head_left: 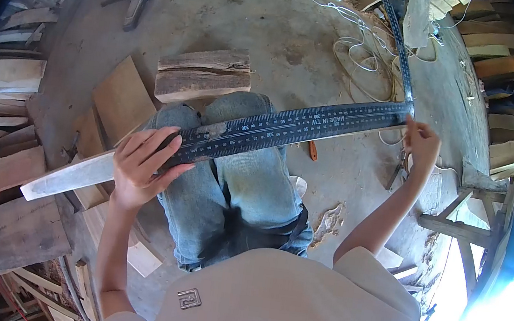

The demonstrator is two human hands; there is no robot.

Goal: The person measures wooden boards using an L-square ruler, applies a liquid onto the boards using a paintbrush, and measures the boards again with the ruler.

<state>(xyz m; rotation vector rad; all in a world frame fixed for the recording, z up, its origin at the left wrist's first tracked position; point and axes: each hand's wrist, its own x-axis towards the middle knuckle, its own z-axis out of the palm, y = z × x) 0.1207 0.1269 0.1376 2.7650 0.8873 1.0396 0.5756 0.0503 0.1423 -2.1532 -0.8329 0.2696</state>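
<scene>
A black framing square (299,127) with white scale markings lies along a long, narrow wooden board (69,177) above my knees. Its second arm runs away from me at the right end. My left hand (144,163) grips the board and the square together near the square's left end, with the thumb on the near edge. At the square's corner, my right hand (421,142) is closed with its fingertips pinched against the board's right end. Whatever sits between those fingertips is too small to make out. Most of the board is hidden beneath the square.
A rough wood block (203,77) and a flat board (123,99) lie on the concrete floor beyond my knees. Stacked planks (10,79) line the left side. A pale cable (354,50) coils at the back, and a wooden trestle (460,230) stands right.
</scene>
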